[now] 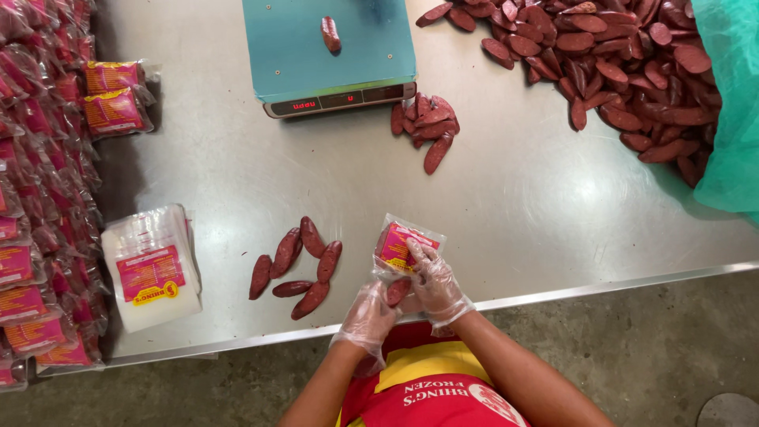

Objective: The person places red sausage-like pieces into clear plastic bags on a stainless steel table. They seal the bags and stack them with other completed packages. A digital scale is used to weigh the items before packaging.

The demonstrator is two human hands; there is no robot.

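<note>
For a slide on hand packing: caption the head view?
Gloved left hand and right hand slip a red sausage into a clear pouch beside a scale.

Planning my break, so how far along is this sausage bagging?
Done: filled packs stacked at left. In hand: the right hand holds a clear pouch while the left hand feeds a sausage in. Left: six sausages nearby, one big pile.

We count six sausages [294,269] loose before us, one sausage on the scale [329,55], and two gloved hands.
</note>
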